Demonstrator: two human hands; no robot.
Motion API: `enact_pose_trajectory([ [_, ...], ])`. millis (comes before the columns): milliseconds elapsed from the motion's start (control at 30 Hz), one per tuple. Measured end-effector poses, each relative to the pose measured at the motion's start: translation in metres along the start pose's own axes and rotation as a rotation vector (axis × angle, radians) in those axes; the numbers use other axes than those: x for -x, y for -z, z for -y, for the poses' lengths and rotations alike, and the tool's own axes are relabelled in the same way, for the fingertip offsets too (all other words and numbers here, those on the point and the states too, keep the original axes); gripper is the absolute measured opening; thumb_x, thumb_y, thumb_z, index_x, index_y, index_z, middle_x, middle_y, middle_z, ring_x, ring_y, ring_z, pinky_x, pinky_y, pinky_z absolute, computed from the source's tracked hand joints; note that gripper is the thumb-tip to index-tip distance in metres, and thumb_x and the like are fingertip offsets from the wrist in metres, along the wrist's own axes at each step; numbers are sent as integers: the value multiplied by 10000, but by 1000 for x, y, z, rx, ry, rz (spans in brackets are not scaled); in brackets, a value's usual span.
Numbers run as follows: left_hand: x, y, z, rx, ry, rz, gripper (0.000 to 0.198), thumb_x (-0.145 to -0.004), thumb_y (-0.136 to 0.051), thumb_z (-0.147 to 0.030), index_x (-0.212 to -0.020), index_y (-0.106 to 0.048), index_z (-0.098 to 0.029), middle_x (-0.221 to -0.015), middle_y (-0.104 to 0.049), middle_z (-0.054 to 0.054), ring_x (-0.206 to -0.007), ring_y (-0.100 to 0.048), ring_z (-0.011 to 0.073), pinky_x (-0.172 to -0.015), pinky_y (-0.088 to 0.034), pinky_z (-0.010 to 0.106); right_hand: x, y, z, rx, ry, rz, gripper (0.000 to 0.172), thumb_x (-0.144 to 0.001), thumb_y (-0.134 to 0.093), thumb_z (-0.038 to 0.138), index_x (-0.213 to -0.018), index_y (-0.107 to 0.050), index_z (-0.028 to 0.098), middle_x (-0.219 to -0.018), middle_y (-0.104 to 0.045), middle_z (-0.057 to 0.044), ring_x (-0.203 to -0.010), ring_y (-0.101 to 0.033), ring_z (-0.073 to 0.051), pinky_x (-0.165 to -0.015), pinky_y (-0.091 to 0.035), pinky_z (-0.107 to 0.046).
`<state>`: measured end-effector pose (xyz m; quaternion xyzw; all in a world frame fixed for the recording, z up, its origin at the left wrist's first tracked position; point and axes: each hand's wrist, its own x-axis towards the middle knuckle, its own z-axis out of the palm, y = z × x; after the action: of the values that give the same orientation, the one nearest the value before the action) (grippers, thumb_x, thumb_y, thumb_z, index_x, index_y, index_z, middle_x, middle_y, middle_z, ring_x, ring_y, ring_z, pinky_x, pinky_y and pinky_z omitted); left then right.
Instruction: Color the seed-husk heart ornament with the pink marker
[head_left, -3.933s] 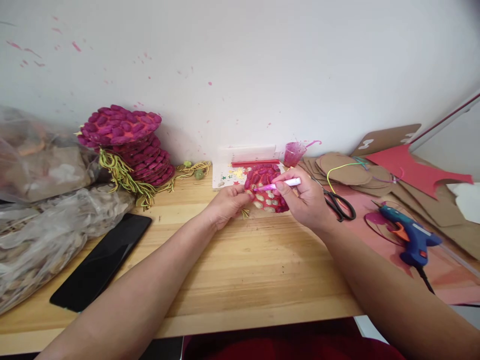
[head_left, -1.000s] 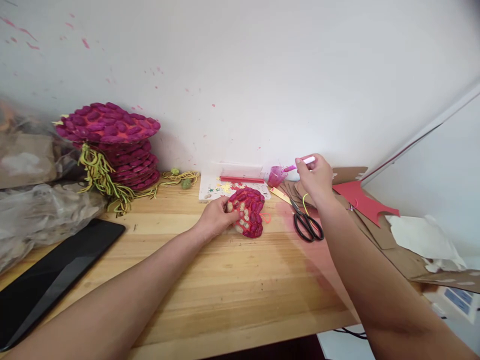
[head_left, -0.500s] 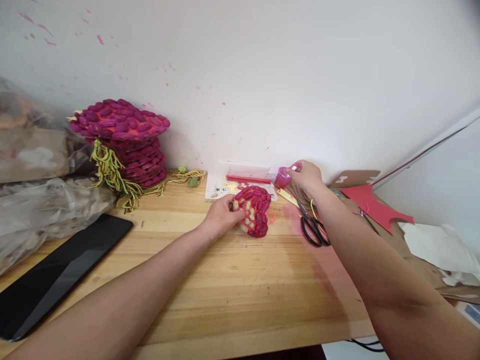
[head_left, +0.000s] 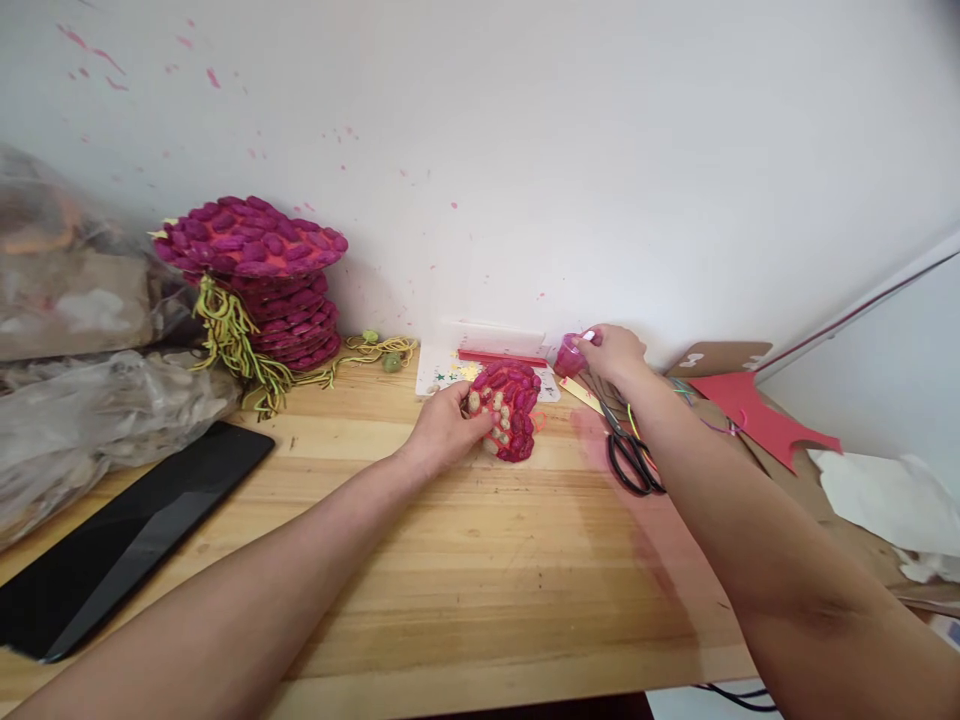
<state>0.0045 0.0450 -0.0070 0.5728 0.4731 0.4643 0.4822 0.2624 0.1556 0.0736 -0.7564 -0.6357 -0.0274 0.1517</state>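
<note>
My left hand [head_left: 452, 425] grips the left edge of a small craft piece [head_left: 514, 410], thumb on top. The piece is covered in oval, shell-like bits, magenta over most of it and beige near my thumb. An orange loop shows at its right edge. At the back, my right hand [head_left: 611, 352] pinches a small white-ended tool [head_left: 589, 336] at the mouth of a clear cup [head_left: 569, 358] with magenta paint. The tool's lower part is hidden in the cup. Black-handled scissors [head_left: 632, 458] lie below my right wrist.
A stack of magenta shell-covered discs [head_left: 255, 260] with yellow-green cords stands at the left, near plastic bags [head_left: 97, 410] and a black phone-like slab [head_left: 135, 535]. Behind the piece lies a white sheet [head_left: 551, 392] with star confetti. Red card [head_left: 757, 410] and cardboard lie right.
The whole view has shifted slightly. My right hand stays at the cup, its fingers turned a little. The left hand keeps its hold, with the piece tilted up slightly more.
</note>
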Motion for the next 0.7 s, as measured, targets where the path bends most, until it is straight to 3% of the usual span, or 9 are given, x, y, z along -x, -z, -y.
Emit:
enact_pose_trajectory([
  [133,0,0,-3,-16,-23,-23,252,-684,-747,-372,-793,-616,-186,-721,-638,-16,-672,-565,151,-629,-460,258,1,5,-2,-27,-13,-54,308,-900,-585,466,-948,-756,213,-961,-755,-108,-967,-650,-293,-837,-436,-404],
  [233,0,1,-6,-38,-49,-35,240,-708,-718,-380,-745,-575,-191,-677,-572,-34,-630,-505,132,-600,-414,248,6,14,-9,-116,-31,-179,333,-949,-496,438,-1006,-718,196,-969,-747,-111,-912,-645,-261,-816,-444,-383],
  [367,1,1,-11,-95,-79,-45,208,-708,-699,-342,-716,-549,-197,-645,-520,-48,-609,-460,121,-575,-365,238,28,27,-12,-603,15,-397,344,-951,-495,491,-924,-673,198,-782,-706,-62,-741,-624,-201,-728,-471,-348],
  [433,3,0,-14,-125,-100,-54,214,-706,-692,-318,-679,-514,-202,-625,-493,-57,-594,-438,113,-561,-338,234,47,31,-4,-873,75,-363,373,-912,-548,572,-872,-651,216,-690,-647,-22,-658,-595,-175,-673,-484,-333],
  [533,7,-1,-19,-143,-129,-45,217,-717,-676,-304,-662,-490,-204,-619,-483,-64,-583,-423,107,-552,-323,234,81,33,16,-1160,147,-193,348,-775,-752,554,-836,-630,234,-646,-598,23,-595,-565,-143,-607,-486,-306],
  [633,12,-1,-24,-196,-146,-35,177,-727,-662,-290,-680,-514,-205,-617,-488,-65,-581,-425,111,-551,-315,237,113,31,39,-1300,195,-72,312,-753,-806,476,-848,-628,239,-698,-620,27,-650,-606,-143,-644,-519,-305],
  [700,15,-1,-28,-243,-166,-39,166,-738,-655,-281,-680,-518,-206,-609,-483,-64,-578,-424,114,-555,-309,240,129,30,51,-1266,243,-87,274,-776,-800,434,-857,-626,238,-778,-649,12,-709,-623,-143,-671,-527,-298],
])
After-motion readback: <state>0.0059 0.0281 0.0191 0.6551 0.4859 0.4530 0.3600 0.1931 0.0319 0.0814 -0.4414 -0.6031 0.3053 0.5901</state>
